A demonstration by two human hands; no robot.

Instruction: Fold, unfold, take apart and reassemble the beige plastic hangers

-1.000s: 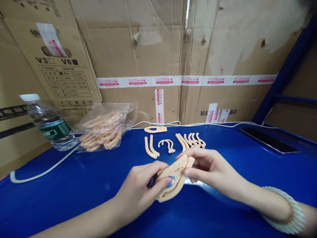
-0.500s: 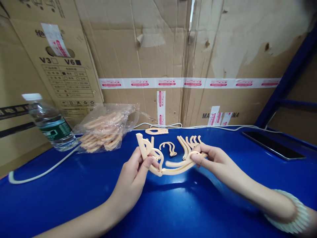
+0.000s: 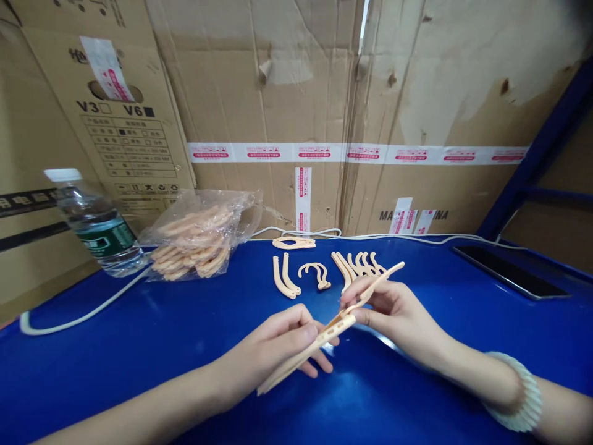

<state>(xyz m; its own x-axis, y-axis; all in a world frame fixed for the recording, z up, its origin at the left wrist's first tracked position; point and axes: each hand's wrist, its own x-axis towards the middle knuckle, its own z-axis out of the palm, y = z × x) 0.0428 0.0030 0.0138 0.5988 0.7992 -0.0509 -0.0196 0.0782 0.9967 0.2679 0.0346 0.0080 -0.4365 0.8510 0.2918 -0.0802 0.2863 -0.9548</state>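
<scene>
Between the two hands, above the blue tabletop (image 3: 393,408), a pale peach plastic piece (image 3: 311,351) is held on a slant, its slotted edge toward the camera and its lower end pointing to the near left. The left hand (image 3: 283,341) lays its thumb over the piece, gripping it against fingers that reach out on the far side. The right hand (image 3: 396,314) pinches the upper end between thumb and fingers, where a slender arm (image 3: 388,273) rises up and to the right; a pale ridged bracelet (image 3: 517,395) rings that wrist. Just beyond lie two curved strips (image 3: 280,285), a hooked part (image 3: 323,284) and, farther right, straighter strips (image 3: 341,269) beside a row of small hooks (image 3: 367,270). Behind the two curved strips, a looped piece (image 3: 307,243) lies near the cardboard (image 3: 264,117). Leftward, a clear bag (image 3: 199,238) of peach parts sits beside a water bottle (image 3: 104,233); well to the right lies a dark phone (image 3: 509,272).
</scene>
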